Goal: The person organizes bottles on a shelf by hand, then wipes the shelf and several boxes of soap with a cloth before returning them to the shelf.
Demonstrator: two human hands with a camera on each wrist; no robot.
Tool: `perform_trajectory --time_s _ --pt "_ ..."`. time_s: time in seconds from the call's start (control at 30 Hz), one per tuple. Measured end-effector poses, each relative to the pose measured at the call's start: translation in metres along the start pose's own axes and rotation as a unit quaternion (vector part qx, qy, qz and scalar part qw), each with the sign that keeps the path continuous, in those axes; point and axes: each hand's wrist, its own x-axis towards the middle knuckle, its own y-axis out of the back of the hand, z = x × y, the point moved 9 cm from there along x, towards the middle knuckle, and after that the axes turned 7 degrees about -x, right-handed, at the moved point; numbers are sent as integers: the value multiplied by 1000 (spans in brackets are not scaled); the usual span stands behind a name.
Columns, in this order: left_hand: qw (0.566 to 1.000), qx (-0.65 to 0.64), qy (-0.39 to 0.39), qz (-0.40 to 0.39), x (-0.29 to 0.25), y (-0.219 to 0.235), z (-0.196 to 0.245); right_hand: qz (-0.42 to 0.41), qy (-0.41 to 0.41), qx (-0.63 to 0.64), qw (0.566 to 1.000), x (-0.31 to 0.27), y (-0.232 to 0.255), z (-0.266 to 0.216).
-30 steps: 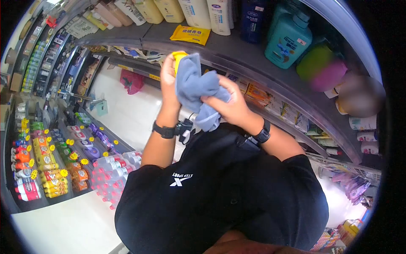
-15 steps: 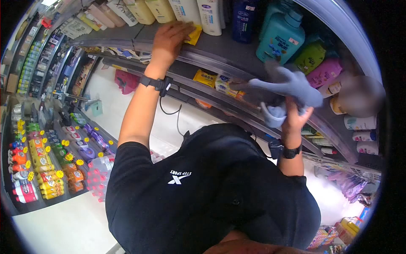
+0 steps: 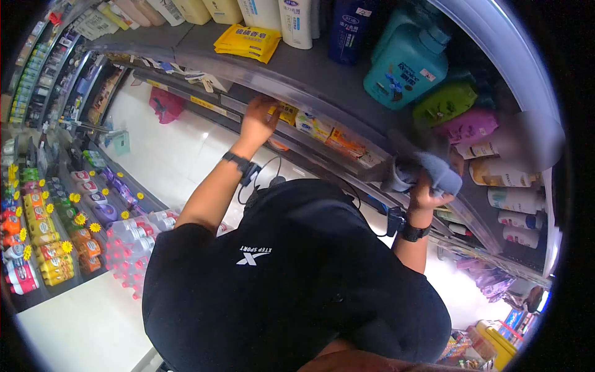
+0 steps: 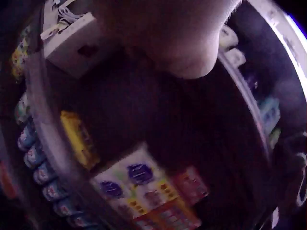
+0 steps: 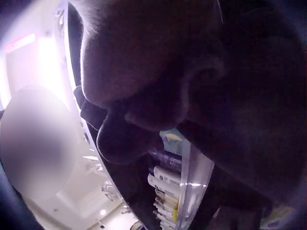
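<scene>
My left hand (image 3: 260,121) reaches in at the lower shelf, its fingers right beside a yellow soap packet (image 3: 285,113) in the head view. In the left wrist view this hand (image 4: 168,43) is dark at the top, fingers hidden, and a yellow packet (image 4: 79,141) lies apart from it. A grey cloth (image 3: 437,170) hangs bunched in my right hand (image 3: 426,193), which grips it in front of the shelf at the right. Yellow soap packets (image 3: 248,42) lie stacked on the upper shelf, before a row of bottles.
Beside the lower yellow packet are white-and-purple packs (image 4: 129,179) and orange packs (image 3: 347,144). Teal (image 3: 406,71), green (image 3: 445,104) and pink bottles (image 3: 468,127) fill the upper shelf's right side. A clear lip (image 3: 229,75) edges that shelf. Wrapped drink bottles (image 3: 133,245) stand at the left.
My left hand has gone from holding something yellow by the cloth, to the upper shelf's packet, then down to the lower shelf. The right hand has carried the cloth right. The upper yellow stack looks thicker.
</scene>
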Motion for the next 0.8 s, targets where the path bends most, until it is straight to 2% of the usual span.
perform_trajectory --time_s 0.03,0.07,0.13,0.2,0.27,0.33,0.37,0.43,0.47,0.5,0.53,0.57,0.63,0.67,0.7,0.73,0.8 --pt "997 37 -45 -45 0 -28 -9 -46 61 -58 995 4 -8 -10" --pt "997 36 -44 -44 3 -45 -24 -90 122 -116 982 5 -18 -19" --pt "972 168 -45 -160 6 -96 -56 -61 124 -123 983 10 -25 -26" --pt "966 176 -64 -179 9 -131 -97 -91 179 -116 973 11 -29 -35" --pt "960 182 -82 -197 17 -139 -88 -83 153 -124 977 8 -29 -32" --pt "924 248 -117 -267 30 -122 -52 -61 108 -93 988 8 -25 -25" --pt "924 249 -115 -268 28 -123 -58 -62 107 -91 988 9 -25 -26" --pt "946 239 -103 -195 35 -116 -73 -72 160 -122 977 11 -31 -40" --pt "945 241 -104 -196 30 -114 -81 -71 159 -121 977 12 -31 -40" --pt "950 226 -62 -205 24 -106 -95 -63 173 -120 976 12 -32 -42" --pt "954 209 -20 -215 19 -93 -95 -55 187 -120 973 10 -31 -44" --pt "953 210 -24 -218 10 -79 -86 -52 184 -123 974 9 -31 -42" --pt "992 71 60 -90 5 12 -18 -26 168 -142 975 3 -27 -34" --pt "995 2 64 -78 -4 31 -2 -23 162 -144 976 -3 -26 -28" --pt "993 -65 68 -65 -14 50 14 -63 130 -97 985 -11 -32 -15" --pt "980 -156 110 -55 -22 72 51 -101 96 -49 989 -22 -41 -5" --pt "962 -211 171 0 -48 87 60 -242 28 -23 970 -55 -83 13"
